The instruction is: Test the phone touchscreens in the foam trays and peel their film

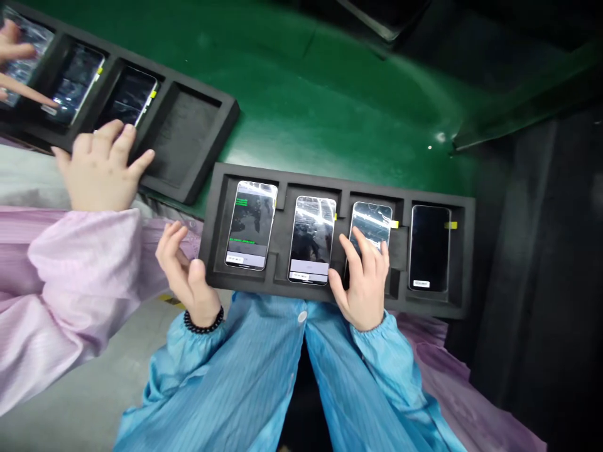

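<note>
The left hand (186, 270), empty, loosely curled, hangs just beside the left end of the foam tray (465, 251). The right hand (365, 282), nearer, spreads ungripping fingers over the smartphone (370, 218) in the tray's third bay, long axis running forward beyond the fingertips.

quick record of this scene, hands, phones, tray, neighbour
left hand: open, beside the near tray's left end, holding nothing
right hand: over the third phone from left, contact unclear
near tray: black, four phones, one per compartment
two leftmost phones: lit
rightmost phone: dark, yellow tab at right edge
neighbour: pink-sleeved hand at another black tray, upper left
</note>
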Available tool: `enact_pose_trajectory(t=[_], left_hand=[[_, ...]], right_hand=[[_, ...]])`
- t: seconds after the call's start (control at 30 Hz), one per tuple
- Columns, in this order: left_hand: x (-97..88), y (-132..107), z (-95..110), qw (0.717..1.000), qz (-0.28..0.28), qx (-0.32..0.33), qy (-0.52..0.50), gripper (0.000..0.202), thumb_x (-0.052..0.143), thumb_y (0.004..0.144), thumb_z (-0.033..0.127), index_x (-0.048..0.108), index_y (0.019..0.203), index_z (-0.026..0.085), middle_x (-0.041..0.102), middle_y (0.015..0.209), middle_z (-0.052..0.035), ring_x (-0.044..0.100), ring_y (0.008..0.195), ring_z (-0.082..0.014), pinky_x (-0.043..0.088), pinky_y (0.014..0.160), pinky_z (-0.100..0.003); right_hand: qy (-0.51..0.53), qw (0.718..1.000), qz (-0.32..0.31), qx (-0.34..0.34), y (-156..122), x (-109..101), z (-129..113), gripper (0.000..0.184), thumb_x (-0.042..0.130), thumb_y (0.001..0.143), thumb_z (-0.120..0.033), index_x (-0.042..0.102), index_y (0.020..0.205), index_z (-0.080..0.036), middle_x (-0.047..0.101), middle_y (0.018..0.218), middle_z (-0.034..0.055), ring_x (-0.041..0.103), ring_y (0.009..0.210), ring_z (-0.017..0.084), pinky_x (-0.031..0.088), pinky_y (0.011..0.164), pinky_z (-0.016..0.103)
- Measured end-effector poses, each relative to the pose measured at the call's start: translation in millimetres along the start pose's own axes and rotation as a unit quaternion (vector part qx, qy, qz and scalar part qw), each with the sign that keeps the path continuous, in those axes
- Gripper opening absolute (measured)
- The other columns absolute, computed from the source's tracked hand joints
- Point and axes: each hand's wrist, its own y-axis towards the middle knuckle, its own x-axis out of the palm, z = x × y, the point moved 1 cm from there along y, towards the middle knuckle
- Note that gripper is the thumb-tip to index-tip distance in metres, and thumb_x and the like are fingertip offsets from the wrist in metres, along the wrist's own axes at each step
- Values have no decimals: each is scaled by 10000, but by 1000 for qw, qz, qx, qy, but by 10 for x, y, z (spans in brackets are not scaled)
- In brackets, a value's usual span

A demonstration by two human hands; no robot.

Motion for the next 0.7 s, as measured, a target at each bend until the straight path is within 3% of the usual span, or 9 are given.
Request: enact_pose_trajectory(t=[0.1, 0.33, 0.47, 0.7], left_hand=[[-135, 88, -61, 997, -54, 5, 59, 519, 253, 1049, 433, 574, 1385, 199, 473, 1538, -20, 350, 1500, -354, 290, 1271, -527], [-163, 64, -85, 977, -163, 85, 103, 538, 242, 1063, 443, 587, 1419, 234, 345, 1635, -49, 170, 1575, -354, 17, 1307, -601], [-80, 112, -82, 976, -178, 87, 86, 595, 213, 1054, 494, 578, 1434, 218, 331, 1638, -110, 118, 1586, -358, -28, 1268, -663], [10, 181, -59, 971, -203, 87, 93, 548, 256, 1061, 433, 550, 1456, 191, 318, 1641, -152, 100, 1592, -333, -12, 1266, -644]], right_hand=[[11, 1000, 6, -2, -3, 7, 11, 574, 494, 1002, -341, 359, 1552, -244, 518, 1508, 144, 514, 1355, 303, 258, 1235, 567], [20, 1000, 9, -3, 3, 11, 20, 533, 498, 1003, -309, 418, 1520, -208, 535, 1485, 158, 511, 1348, 299, 279, 1225, 544], [22, 1000, 8, -1, -1, 13, 26, 557, 498, 1001, -298, 393, 1543, -222, 536, 1487, 146, 514, 1345, 302, 300, 1213, 546], [24, 1000, 6, 3, 3, 7, 21, 555, 494, 1003, -291, 387, 1543, -220, 535, 1488, 144, 509, 1349, 302, 315, 1205, 538]])
